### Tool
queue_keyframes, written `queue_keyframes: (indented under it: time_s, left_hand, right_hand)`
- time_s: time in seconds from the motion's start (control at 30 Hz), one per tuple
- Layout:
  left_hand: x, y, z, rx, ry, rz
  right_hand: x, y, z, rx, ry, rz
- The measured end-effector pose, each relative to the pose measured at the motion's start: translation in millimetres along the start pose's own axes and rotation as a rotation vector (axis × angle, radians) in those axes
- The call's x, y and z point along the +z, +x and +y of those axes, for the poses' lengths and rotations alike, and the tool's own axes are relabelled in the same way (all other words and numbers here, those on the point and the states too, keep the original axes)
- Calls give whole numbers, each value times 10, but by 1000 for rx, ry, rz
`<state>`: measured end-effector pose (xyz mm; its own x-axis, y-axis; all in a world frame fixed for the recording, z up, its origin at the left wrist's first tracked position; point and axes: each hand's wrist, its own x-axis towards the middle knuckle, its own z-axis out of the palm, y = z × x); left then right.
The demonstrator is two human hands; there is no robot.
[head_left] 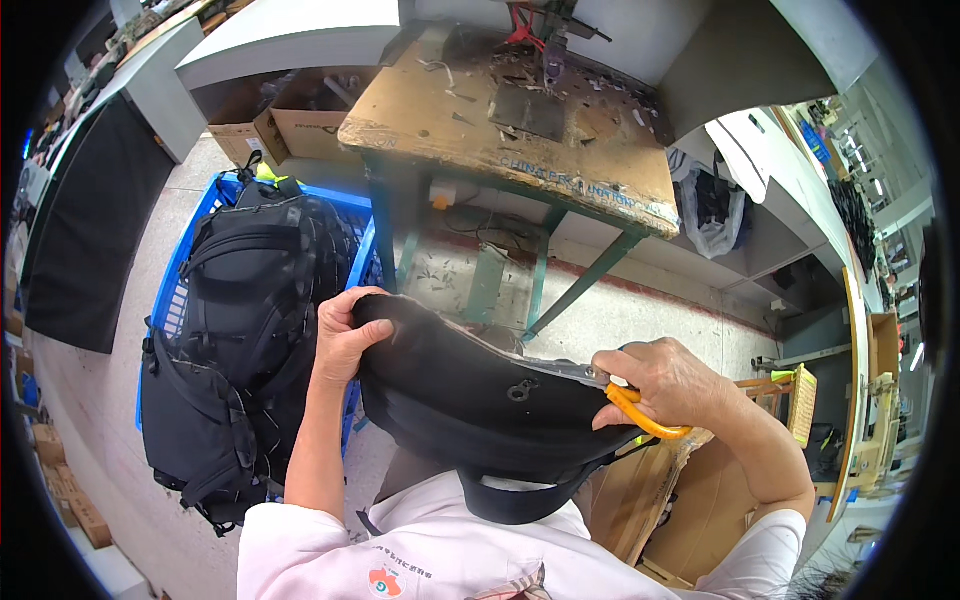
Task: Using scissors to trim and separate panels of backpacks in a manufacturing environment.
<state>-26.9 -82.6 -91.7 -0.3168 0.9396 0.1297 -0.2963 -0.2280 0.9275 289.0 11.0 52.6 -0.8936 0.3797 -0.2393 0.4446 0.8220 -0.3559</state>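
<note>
A black fabric bag piece point(450, 390) stretches across my lap, its pale, rough upper edge turned away from me. My left hand point(350, 335) grips the left end of that edge, thumb on top. In my right hand point(665, 385) are scissors point(645, 415) with orange handles; their metal blades lie along the edge, pointing left. Whether the blades are apart I cannot tell. A small metal eyelet point(520, 390) shows on the black fabric below the blades. Toward my body hangs a curved black flap or strap point(520, 503).
At my left, a blue plastic crate point(360, 205) holds black backpacks point(245, 270). Ahead stands a worn wooden table point(430, 115) on green legs, with a tool and scraps on top. Cardboard boxes point(320, 125) sit behind the crate; an open carton point(715, 500) is at my right.
</note>
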Motion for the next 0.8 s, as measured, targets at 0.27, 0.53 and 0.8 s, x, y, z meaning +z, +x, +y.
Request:
queue_keyframes:
  time_s: [0.27, 0.53, 0.8]
  left_hand:
    - [122, 2, 56, 35, 87, -15]
    - [370, -38, 186, 63, 219, -102]
    - [508, -80, 258, 118, 293, -184]
  right_hand:
    - [5, 67, -40, 14, 9, 49]
    - [-7, 285, -106, 89, 59, -37]
    - [61, 387, -92, 57, 179, -36]
